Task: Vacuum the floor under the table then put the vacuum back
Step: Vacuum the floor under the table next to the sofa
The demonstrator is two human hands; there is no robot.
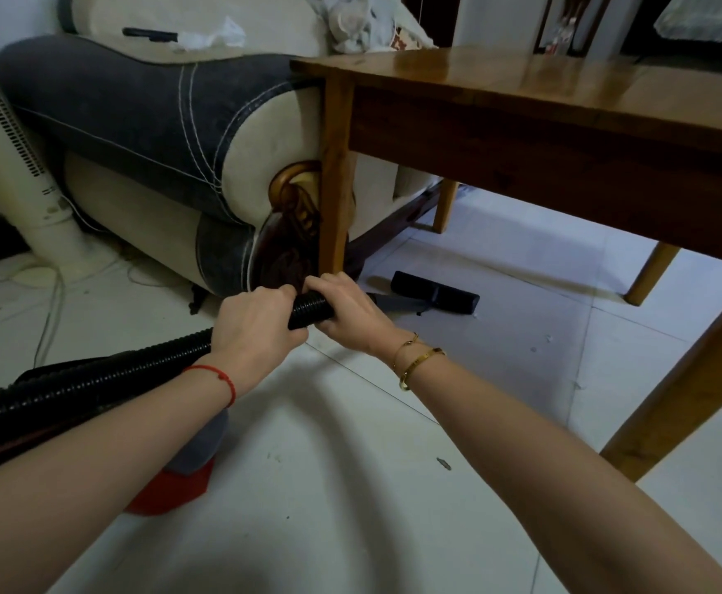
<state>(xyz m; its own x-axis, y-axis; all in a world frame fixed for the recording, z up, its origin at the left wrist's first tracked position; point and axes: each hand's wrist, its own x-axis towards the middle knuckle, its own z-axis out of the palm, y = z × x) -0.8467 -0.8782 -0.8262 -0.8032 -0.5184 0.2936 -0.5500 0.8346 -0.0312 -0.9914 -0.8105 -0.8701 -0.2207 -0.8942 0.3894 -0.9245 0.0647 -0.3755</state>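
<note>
A pale tiled floor (pixel 350 486) is filling the lower part of the view, with small specks of debris lying on it. A cream and dark grey sofa (pixel 136 122) is standing at the upper left, its rolled armrest facing the viewer. A wooden counter (pixel 564 92) is reaching in from the upper right, its near left leg standing just in front of the sofa's carved end. A cream tower fan (pixel 3 156) is standing at the far left beside the sofa, with white cords trailing on the floor near its base. A black ribbed vacuum hose (pixel 93 379) is running from the lower left edge up toward the middle. Part of a red and grey vacuum body (pixel 179 478) is showing on the floor beneath the left forearm. The left hand (pixel 256 327) is wearing a red string at the wrist and its grip is wrapping around the hose. Just beyond it, the right hand (pixel 346 310), with gold bracelets at the wrist, is clenching its grip around the same hose. A black floor nozzle (pixel 436 293) is lying flat on the tiles under the counter's edge, near the counter leg.
</note>
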